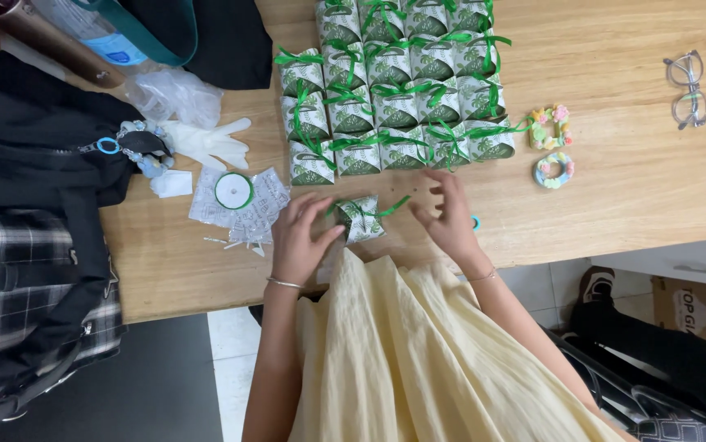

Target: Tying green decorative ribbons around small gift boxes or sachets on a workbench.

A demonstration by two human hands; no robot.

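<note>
Head view: at the desk's (615,213) near edge, left hand (300,237) pinches a patterned paper box (361,219); right hand (450,214), fingers apart, touches its satin ribbon (394,205).

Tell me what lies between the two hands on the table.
In the head view, a small green-and-white gift box with a green ribbon sits between the left hand and the right hand.

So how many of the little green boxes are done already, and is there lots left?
Roughly twenty small boxes already sit in rows on the table, each tied with green ribbon. One more box is in hand: the left hand holds it and the right hand works at its ribbon. What is left: a ribbon spool lying on flat, unfolded sheets; how many I cannot tell.
</note>
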